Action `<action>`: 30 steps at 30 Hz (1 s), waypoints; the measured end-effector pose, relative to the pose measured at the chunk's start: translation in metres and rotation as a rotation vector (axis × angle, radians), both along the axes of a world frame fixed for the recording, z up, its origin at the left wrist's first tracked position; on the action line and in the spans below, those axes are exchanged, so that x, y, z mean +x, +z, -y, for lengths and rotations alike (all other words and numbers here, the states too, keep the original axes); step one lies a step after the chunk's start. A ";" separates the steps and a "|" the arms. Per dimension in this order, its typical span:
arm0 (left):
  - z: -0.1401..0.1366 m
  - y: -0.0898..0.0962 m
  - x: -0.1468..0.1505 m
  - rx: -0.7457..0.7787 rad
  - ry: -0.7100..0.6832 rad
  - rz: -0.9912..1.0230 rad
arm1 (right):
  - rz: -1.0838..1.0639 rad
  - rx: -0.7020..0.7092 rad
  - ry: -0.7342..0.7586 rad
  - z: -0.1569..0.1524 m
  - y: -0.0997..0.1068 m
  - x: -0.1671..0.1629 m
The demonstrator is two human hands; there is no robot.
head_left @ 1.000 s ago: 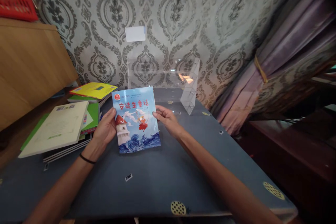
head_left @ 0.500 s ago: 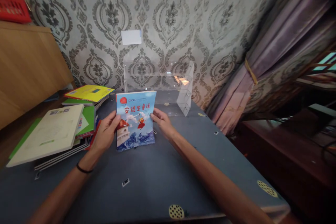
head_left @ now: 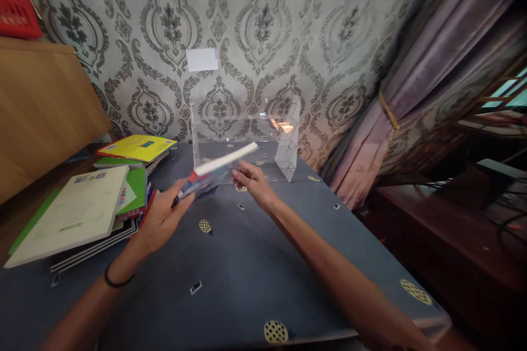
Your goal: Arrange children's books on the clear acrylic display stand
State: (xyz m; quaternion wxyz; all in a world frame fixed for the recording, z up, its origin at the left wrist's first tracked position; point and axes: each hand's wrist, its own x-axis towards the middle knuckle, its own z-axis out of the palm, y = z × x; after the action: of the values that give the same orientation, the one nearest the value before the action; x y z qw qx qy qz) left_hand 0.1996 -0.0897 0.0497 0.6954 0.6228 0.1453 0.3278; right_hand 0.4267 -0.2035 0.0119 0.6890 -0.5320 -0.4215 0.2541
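Observation:
A blue-covered picture book (head_left: pixel 224 160) is tilted above the table, its white page edge turned up and its front cover seen at a steep, blurred angle. My left hand (head_left: pixel 164 214) grips its left end near the red spine corner, thumb in front. At the opposite side, my right hand (head_left: pixel 253 184) has its fingers pinched at the book's edge; the exact contact is smeared. Just behind the book stands a clear acrylic rack (head_left: pixel 288 156) with several tiers, backed against the patterned wall.
To the left lie stacked books, a cream one (head_left: pixel 78 211) on top of the nearer pile and a yellow one (head_left: pixel 138 148) on the farther. A wooden cabinet (head_left: pixel 45 109) rises beyond them. The table (head_left: pixel 247 285) has a dark blue cloth; a tied curtain (head_left: pixel 391 88) hangs right.
The book has turned from upright, cover facing me, to a steep tilt with its page edge showing. Both hands have turned with it; the view has shifted slightly.

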 end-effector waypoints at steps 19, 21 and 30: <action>0.027 -0.096 -0.013 1.448 -0.524 -0.298 | -0.262 -0.358 0.357 0.051 -0.050 0.032; 0.027 -0.091 -0.015 1.492 -0.532 -0.318 | -0.226 -0.377 0.371 0.050 -0.053 0.035; 0.051 -0.093 -0.044 1.686 -0.205 -0.562 | 0.217 -0.407 0.421 0.054 -0.049 0.039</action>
State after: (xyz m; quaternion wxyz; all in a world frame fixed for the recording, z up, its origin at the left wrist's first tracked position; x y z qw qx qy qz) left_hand 0.1560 -0.1410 -0.0431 -0.0288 0.9942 -0.0355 0.0971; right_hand 0.4657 -0.2573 -0.0367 0.4513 -0.5840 -0.5341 0.4123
